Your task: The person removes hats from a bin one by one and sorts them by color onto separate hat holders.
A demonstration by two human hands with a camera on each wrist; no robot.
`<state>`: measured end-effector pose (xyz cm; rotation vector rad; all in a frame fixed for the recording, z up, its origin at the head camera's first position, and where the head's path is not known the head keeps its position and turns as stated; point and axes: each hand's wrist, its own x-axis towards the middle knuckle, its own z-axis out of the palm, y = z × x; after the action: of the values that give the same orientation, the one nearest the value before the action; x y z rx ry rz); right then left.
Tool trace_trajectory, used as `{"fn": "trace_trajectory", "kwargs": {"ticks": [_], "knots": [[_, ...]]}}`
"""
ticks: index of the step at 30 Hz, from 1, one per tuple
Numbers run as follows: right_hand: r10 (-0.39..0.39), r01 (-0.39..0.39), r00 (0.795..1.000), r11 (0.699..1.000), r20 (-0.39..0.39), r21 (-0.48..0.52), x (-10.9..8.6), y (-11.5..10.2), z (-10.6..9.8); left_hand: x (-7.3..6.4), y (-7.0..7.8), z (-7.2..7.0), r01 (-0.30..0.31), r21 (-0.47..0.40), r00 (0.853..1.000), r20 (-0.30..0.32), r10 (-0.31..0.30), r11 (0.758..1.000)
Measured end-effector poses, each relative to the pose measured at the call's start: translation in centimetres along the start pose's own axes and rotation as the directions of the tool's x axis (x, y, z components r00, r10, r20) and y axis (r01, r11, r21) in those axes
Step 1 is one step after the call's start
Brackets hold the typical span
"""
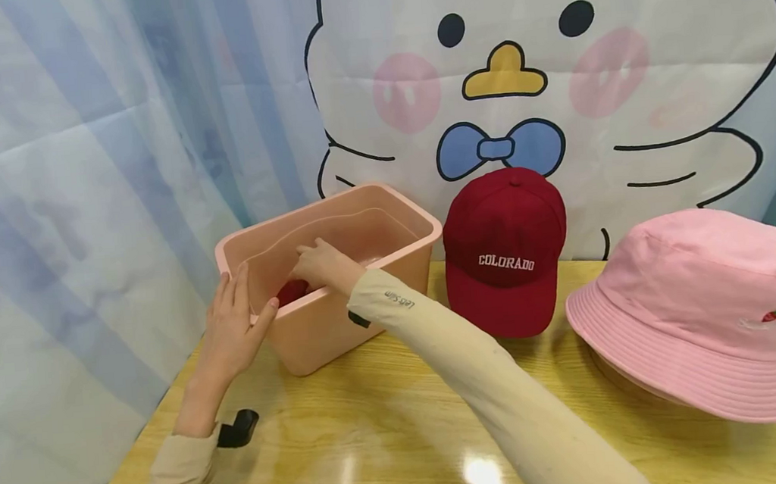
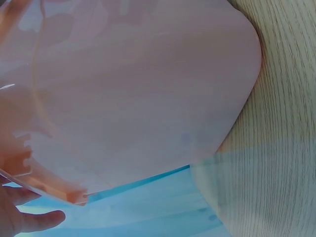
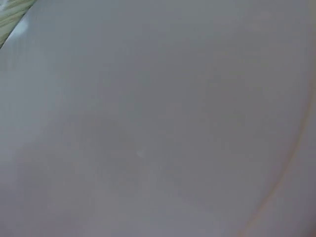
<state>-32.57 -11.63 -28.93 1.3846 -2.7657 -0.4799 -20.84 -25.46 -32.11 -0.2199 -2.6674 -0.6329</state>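
A peach plastic bin (image 1: 339, 318) stands on the table, its open top facing up. My left hand (image 1: 230, 326) is at the bin's left end, fingers fairly straight along the rim and thumb by the front corner. In the left wrist view, part of the left hand (image 2: 29, 217) shows beside the bin's rim. My right hand (image 1: 328, 266) reaches over the front rim into the bin. Beside it, low inside, lies a dark red thing (image 1: 292, 291), mostly hidden by the bin wall. Whether the right fingers hold it is hidden. Only the blurred bin wall (image 3: 148, 118) fills most of the right wrist view.
A dark red cap (image 1: 507, 255) with COLORADO lettering leans upright to the right of the bin. Farther right, a pink bucket hat (image 1: 708, 315) sits on a support mostly hidden beneath it. Behind hangs a printed curtain (image 1: 350, 108). The wooden table (image 1: 349, 442) is glossy.
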Motion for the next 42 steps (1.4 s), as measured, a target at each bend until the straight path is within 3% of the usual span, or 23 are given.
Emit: {"fn": "trace_trajectory", "kwargs": {"ticks": [4,9,13,21,28,33,37,39,42], "knots": [[0.016,-0.016,1.0,1.0,-0.013,-0.012,-0.6,0.6,0.1,0.0,-0.1,0.1,-0.004,0.01,1.0,-0.001,0.004,1.0],[0.058,-0.054,0.998,0.991,0.024,-0.121,-1.2,2.2,-0.4,0.2,0.0,0.0,-0.003,0.018,1.0,-0.004,0.003,1.0],[0.106,-0.103,0.994,0.98,0.011,-0.172,-1.7,3.9,-0.9,0.3,0.1,-0.1,0.01,0.03,1.0,0.003,-0.01,1.0],[0.191,-0.197,0.979,0.976,-0.068,-0.092,-3.5,6.8,-0.8,0.3,0.3,-0.3,0.009,0.025,1.0,0.015,-0.009,1.0],[0.185,-0.184,0.953,0.982,-0.24,0.027,-5.7,7.9,-0.7,0.3,0.0,-0.1,-0.011,0.014,1.0,0.002,0.011,1.0],[0.273,-0.21,0.9,0.954,-0.34,0.212,-7.1,8.5,-1.2,0.3,-0.1,0.0,-0.024,0.012,1.0,-0.013,0.024,1.0],[0.329,-0.205,0.839,0.929,-0.433,0.309,-8.3,9.1,-2.0,0.4,0.0,0.0,-0.027,0.013,0.999,-0.023,0.028,1.0],[0.332,-0.178,0.786,0.929,-0.521,0.325,-8.9,9.4,-2.6,0.3,0.0,0.1,-0.029,0.011,0.999,-0.028,0.029,1.0],[0.336,-0.135,0.68,0.931,-0.651,0.34,-9.8,9.6,-4.1,0.3,0.0,0.1,-0.038,0.007,0.999,-0.037,0.038,0.999]]}}
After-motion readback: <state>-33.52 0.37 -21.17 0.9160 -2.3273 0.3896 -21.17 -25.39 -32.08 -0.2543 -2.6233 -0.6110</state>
